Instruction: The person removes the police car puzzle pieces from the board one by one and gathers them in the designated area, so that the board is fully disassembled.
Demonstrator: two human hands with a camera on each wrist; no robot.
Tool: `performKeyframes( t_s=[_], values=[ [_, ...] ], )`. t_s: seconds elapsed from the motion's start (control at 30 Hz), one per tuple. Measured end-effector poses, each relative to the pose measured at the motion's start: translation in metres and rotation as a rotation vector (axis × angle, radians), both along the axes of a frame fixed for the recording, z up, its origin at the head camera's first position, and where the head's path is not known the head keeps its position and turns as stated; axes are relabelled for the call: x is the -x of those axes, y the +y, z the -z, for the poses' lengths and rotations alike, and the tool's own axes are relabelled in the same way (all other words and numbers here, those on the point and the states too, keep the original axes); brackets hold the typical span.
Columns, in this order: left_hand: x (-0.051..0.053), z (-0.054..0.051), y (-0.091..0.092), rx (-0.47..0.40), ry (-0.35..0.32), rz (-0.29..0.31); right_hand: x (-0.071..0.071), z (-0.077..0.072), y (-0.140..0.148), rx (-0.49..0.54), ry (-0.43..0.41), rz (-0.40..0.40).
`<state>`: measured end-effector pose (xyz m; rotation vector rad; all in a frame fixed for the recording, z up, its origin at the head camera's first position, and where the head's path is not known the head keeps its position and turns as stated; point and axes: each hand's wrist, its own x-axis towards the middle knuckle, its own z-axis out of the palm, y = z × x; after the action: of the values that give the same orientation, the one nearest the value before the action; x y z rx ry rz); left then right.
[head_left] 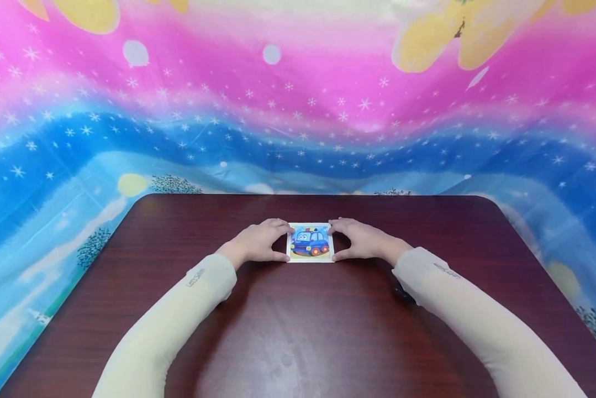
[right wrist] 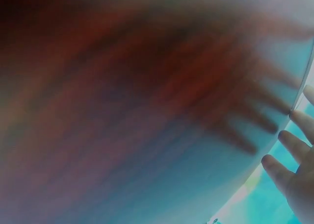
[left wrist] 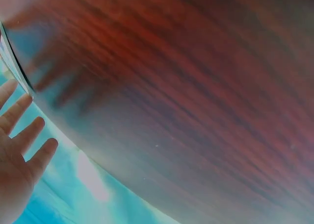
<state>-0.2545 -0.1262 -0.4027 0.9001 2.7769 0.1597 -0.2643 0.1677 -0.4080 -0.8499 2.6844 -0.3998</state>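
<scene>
Card (head_left: 310, 243) with a white border and a blue cartoon car printed on it was between the two hands, around the middle of the desk's width and towards its far edge. The left hand (head_left: 259, 241) held the left side, thumb at the near corner and fingers by the far one; the right hand (head_left: 362, 240) held the right side in the same way. Each grip was spread to the card's depth, leaving a gap between palm and edge. Whether the card's underside touched the desk (head_left: 302, 315), I could not tell. The printed car had red wheels and faced left, its roof towards the far side. In both wrist views the fingers were fanned apart, and the glossy dark-red desk reflected them. Pale long sleeves (head_left: 198, 298) covered both arms. Behind the desk hung a cloth (head_left: 278, 119) in pink and blue, scattered with white snowflakes.
</scene>
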Motion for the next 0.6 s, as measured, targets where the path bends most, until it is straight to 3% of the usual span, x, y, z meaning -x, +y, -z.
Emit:
performKeyframes(
  t_s=[0.23,0.37,0.6],
  values=[
    [-0.011,0.003,0.001,0.036,-0.031,-0.031,-0.018,-0.002,0.002,-0.034,0.056,-0.014],
    [-0.019,0.005,0.001,0.035,-0.047,-0.017,-0.028,-0.001,0.004,-0.042,0.058,-0.008],
    [-0.034,0.005,0.004,0.043,0.023,0.024,-0.046,0.001,0.008,-0.014,0.078,-0.006]
  ],
)
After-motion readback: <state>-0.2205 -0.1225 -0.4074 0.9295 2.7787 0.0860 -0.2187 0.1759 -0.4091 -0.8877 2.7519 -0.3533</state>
